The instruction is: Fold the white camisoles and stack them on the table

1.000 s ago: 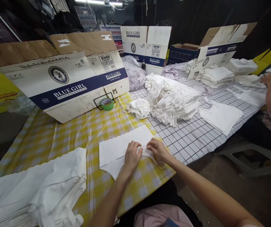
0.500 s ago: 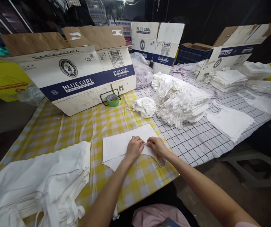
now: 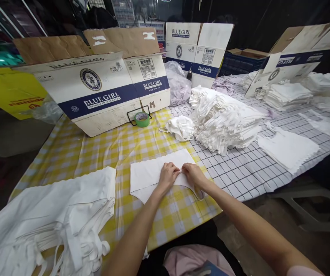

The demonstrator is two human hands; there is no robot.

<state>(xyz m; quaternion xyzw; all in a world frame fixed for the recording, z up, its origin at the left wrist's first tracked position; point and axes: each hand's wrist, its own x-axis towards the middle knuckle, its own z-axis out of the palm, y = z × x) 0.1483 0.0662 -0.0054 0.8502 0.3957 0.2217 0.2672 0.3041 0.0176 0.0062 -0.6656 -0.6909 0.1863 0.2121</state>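
Observation:
A white camisole with a wavy hem lies flat on the yellow checked cloth, its hem edge away from me. My left hand rests on it, thumb and fingertips pinched on the fabric near its middle. Right beside it, my right hand pinches the same piece, the fingertips of both hands almost meeting. A thin bit of white material shows between them; whether it is strap or edge I cannot tell. A thick stack of similar white garments lies to my left, straps trailing toward me.
Behind stand a Blue Girl beer carton, green tape in a black wire holder and another carton. A heap of white garments lies on the grid-patterned cloth, with a single camisole farther right.
My view has shifted slightly, so everything sits a little farther right. Both hands stay pinched on the camisole, with their fingertips slightly closer together.

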